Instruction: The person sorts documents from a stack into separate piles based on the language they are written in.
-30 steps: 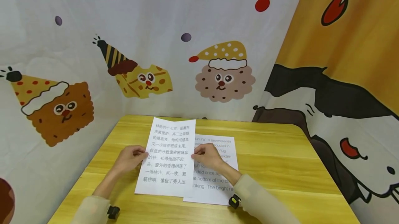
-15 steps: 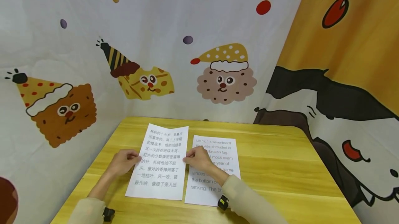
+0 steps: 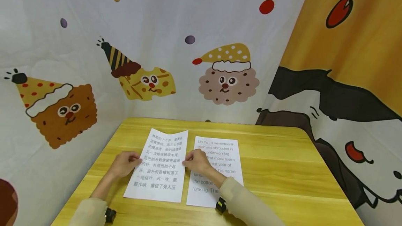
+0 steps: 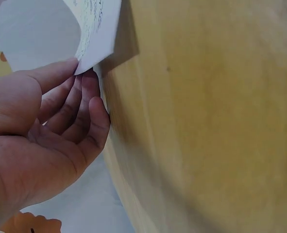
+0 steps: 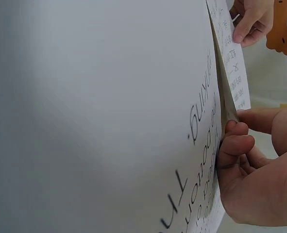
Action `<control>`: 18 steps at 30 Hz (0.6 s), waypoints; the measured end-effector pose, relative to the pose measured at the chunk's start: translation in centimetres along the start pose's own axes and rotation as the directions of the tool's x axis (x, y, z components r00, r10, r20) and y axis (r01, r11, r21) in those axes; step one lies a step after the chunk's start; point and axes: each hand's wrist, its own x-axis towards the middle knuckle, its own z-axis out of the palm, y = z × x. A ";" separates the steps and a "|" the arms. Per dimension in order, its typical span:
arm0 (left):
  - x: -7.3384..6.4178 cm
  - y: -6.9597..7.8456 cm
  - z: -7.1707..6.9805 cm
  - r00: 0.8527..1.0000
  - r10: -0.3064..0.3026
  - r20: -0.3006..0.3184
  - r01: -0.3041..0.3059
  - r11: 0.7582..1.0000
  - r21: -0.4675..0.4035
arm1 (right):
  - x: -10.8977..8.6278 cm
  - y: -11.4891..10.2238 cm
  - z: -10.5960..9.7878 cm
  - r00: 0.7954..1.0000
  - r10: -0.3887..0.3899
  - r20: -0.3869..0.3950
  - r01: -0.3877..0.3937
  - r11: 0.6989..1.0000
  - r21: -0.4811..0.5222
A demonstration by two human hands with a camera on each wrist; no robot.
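Observation:
A white sheet of paper with Chinese text (image 3: pixel 158 166) is held by its two long edges, slightly bowed, at the left of the table. My left hand (image 3: pixel 125 164) pinches its left edge between thumb and fingers; the left wrist view shows the paper's edge (image 4: pixel 97 53) between them, raised off the wood. On the opposite edge, my right hand (image 3: pixel 199 163) pinches the same sheet. Beneath that hand lies a second sheet with English text (image 3: pixel 216 149), partly hidden by the hand and sleeve. A narrow strip of wood shows between the two sheets.
The yellow wooden table (image 3: pixel 282 170) extends to the right of the sheets. A white curtain (image 3: pixel 157 16) with cartoon figures stands behind and to the left, and an orange and black printed part (image 3: pixel 345 51) stands at the right.
Both hands have carried the Chinese-text sheet left and a little toward me, off the English-text sheet it overlapped. In the last half second it has lowered slightly.

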 end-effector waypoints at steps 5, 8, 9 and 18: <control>-0.1 0.0 -0.1 1.000 0.006 0.020 -0.006 1.000 -0.010 | -0.1 -0.1 0.0 0.999 -0.032 0.015 0.032 0.999 -0.033; -0.2 0.0 -0.2 1.000 0.000 0.031 0.000 1.000 -0.018 | -0.1 -0.2 0.0 0.999 -0.044 0.018 0.044 0.998 -0.052; -0.3 0.0 -0.2 0.999 -0.001 0.034 0.002 1.000 -0.021 | -0.1 -0.2 0.0 0.999 -0.043 0.018 0.044 0.997 -0.055; -0.5 -0.4 -0.7 0.998 -0.026 0.059 0.029 0.998 -0.051 | -0.1 -0.4 -0.1 0.998 -0.055 0.028 0.056 0.997 -0.060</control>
